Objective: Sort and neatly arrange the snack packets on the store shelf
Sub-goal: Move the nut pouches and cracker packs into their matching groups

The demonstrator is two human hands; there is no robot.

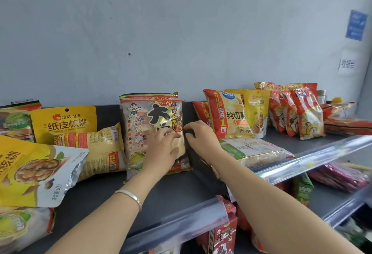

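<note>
A rice-cracker packet (pixel 145 125) with a cartoon boy and big black characters stands upright mid-shelf, a second like it (pixel 149 95) behind. My left hand (pixel 163 151) lies flat on its lower right front, fingers spread. My right hand (pixel 199 135) pinches the packet's right edge. A yellow walnut bag (pixel 66 123) stands to the left, a yellow-red packet (pixel 96 149) leans beside it, and a bigger walnut bag (pixel 34 171) lies at the front left. Right of my hands stand red-yellow chip bags (pixel 227 112), with a flat packet (pixel 253 151) lying in front.
The dark shelf (pixel 167 193) has a clear plastic price rail (pixel 181 221) along its front edge. More red packets (pixel 298 110) stand at the far right. A lower shelf holds red cartons (pixel 223 231) and pink packets (pixel 340 175). The grey wall (pixel 181 32) backs the shelf.
</note>
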